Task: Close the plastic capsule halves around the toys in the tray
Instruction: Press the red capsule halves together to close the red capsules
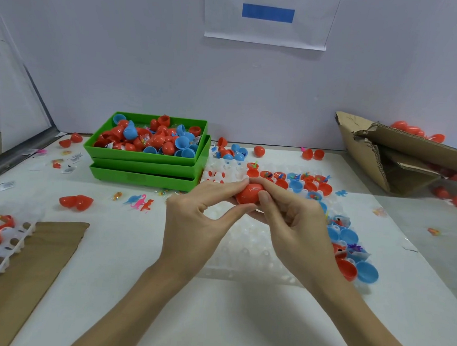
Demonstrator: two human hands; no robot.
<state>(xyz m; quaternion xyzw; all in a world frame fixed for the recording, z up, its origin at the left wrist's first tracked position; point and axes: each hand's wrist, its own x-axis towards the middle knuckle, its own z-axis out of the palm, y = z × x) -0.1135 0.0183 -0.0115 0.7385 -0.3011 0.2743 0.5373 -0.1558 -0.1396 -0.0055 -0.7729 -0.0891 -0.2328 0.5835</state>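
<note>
both hands, left hand point(203, 214) and right hand point(294, 217), are pinching the red capsule point(248, 193) over the white tray point(247, 243); uneven squeezing is risking misaligned halves, popping open.

White table point(239, 320), green trays point(145, 165), cardboard point(23, 272)

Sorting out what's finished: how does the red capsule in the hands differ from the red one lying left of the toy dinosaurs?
The held capsule looks closed into one egg, gripped by the left hand and right hand above the white tray. The loose capsule lies open on the table, halves side by side, untouched. Both are red plastic.
</note>
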